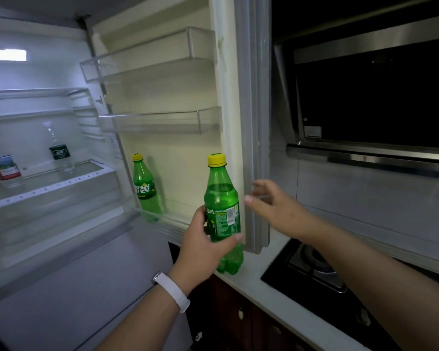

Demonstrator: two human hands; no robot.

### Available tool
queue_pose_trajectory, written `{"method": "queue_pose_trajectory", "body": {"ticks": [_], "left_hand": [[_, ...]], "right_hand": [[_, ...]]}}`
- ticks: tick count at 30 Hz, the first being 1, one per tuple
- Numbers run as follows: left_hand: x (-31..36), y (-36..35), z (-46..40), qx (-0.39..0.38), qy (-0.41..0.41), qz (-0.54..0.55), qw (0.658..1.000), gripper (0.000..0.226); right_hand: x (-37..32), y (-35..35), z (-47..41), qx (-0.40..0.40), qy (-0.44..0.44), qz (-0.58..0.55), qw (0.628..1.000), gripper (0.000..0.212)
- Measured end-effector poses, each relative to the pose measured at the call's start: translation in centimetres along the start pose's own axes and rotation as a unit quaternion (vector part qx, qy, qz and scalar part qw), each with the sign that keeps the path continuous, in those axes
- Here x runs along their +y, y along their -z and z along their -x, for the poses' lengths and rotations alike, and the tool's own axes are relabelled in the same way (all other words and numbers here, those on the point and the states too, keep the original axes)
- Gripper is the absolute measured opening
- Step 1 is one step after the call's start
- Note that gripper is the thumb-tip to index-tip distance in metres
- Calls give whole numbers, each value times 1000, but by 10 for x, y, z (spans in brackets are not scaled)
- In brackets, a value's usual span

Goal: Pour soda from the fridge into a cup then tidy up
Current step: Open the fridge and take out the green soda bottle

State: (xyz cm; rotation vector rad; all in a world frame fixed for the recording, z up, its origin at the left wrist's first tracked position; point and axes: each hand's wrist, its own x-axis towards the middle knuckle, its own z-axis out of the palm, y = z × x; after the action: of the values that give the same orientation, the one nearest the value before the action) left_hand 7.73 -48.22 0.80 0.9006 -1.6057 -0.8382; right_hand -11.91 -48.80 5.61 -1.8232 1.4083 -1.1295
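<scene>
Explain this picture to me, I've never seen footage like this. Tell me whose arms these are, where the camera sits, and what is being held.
There is no machine here. A person wears a camera on the head, looking forward and down, so both arms reach in from the bottom. The left hand, with a white wristband, grips a green soda bottle with a yellow cap. The right hand is open, reaching toward the edge of the open fridge door. A second green bottle stands in the door's bottom shelf. Two clear bottles stand inside the fridge. A stove sits in the counter on the right.
</scene>
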Motion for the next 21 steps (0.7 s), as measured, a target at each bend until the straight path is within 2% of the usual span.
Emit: {"method": "queue_pose_trajectory", "body": {"ticks": [3, 5, 8, 21], "left_hand": [[3, 1, -1, 16, -4, -14, 1000, 61], [4, 0, -2, 23, -6, -24, 999, 61], [6, -3, -5, 30, -10, -30, 999, 61], [1, -28, -17, 57, 8, -29, 998, 66]], "right_hand": [[20, 22, -13, 49, -22, 30, 998, 85], [33, 32, -21, 65, -29, 67, 995, 78], [49, 42, -33, 77, -28, 107, 991, 79], [76, 24, -50, 6, 24, 151, 988, 88]]}}
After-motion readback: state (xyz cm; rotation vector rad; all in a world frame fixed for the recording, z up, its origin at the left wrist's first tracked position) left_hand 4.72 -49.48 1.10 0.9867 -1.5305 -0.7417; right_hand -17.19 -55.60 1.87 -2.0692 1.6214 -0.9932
